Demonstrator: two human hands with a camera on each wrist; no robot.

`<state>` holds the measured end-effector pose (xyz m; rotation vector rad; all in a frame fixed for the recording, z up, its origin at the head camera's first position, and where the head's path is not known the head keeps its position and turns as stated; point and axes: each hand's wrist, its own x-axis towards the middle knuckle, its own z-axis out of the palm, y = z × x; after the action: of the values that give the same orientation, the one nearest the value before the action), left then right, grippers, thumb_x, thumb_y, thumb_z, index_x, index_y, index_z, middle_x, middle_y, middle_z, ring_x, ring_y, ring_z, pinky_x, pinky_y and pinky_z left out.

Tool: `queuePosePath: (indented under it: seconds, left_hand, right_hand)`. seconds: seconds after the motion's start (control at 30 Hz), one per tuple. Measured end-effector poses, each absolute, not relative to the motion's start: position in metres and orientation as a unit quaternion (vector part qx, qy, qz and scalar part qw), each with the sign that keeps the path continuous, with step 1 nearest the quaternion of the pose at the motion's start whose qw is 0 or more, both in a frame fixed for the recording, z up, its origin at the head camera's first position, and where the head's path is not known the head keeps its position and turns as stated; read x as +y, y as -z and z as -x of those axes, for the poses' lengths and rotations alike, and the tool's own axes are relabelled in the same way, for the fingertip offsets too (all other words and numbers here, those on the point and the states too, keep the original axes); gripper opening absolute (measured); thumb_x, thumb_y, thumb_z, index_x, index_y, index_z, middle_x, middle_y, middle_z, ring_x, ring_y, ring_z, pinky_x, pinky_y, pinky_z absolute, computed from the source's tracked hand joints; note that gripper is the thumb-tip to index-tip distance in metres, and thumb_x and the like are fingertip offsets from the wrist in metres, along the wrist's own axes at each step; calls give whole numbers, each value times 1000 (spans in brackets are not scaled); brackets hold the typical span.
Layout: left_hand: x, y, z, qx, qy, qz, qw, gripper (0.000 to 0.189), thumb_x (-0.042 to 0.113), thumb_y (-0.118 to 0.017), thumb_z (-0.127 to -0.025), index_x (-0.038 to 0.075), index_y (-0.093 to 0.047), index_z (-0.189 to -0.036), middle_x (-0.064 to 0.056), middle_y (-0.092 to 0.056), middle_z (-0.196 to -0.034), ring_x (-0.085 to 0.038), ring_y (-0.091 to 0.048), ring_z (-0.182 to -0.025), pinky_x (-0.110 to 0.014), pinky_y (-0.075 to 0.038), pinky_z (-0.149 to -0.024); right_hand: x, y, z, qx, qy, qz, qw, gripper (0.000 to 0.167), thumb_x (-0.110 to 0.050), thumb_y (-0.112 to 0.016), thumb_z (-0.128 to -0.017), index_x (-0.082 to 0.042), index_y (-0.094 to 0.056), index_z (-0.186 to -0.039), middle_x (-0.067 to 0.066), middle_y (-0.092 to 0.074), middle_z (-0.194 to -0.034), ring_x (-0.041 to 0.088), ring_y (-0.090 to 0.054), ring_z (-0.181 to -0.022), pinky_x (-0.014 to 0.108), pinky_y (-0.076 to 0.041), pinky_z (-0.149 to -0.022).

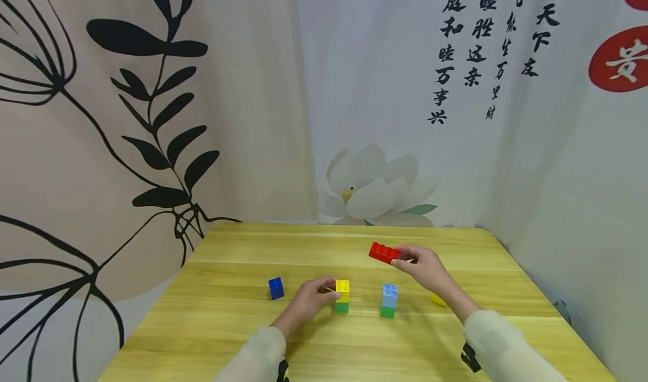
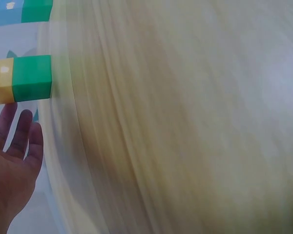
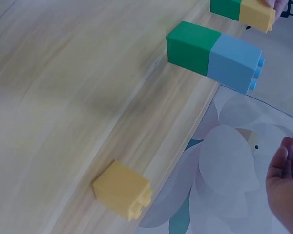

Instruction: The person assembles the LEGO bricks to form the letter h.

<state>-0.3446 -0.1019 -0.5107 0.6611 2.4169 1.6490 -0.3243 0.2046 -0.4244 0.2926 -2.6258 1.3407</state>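
My left hand (image 1: 309, 304) holds a yellow toy building brick (image 1: 342, 290) at its left side, thumb at the front. That brick sits on a green brick (image 1: 341, 308), making a two-brick stack on the table. Raised above the table's far half, my right hand (image 1: 423, 266) pinches a long red brick (image 1: 382, 252) by its right end, studs up. Between the hands stands a second stack, a light blue brick (image 1: 390, 296) on a green brick (image 3: 191, 47). In the right wrist view only a sliver of the red brick shows at the edge.
To the left of my left hand lies a dark blue brick (image 1: 275, 288). Another yellow brick (image 3: 120, 189) stands on the right, partly hidden by my right forearm in the head view. The wooden table (image 1: 324, 247) ends at a printed curtain behind it.
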Motion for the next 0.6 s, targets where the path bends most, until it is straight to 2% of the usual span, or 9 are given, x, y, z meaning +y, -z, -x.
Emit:
queuePosePath:
  seconds: [0.23,0.6]
  left_hand:
    - [-91,508,346,801,-552,-219,79,36,29,-68,-96,13,-65,-128,0,-66,-113,-20,-60,-102,-39,-52,-87]
    - [-72,509,345,792,-560,-227,92,39,27,-69,-95,12,-64,-130,0,-67,-113,-20,-60,-101,-40,-51,-88]
  right_hand:
    - [208,427,323,-883,-447,-129,59,41,-25,-73,-92,-2,-66,-124,5,-67,-103,22,-61,-86,34,-53,-74]
    - [215,435,318,-883,-441,-155,39,38,-24,-71,-94,-1,-66,-124,5,-66,-102,21,-59,-89,31,-52,-74]
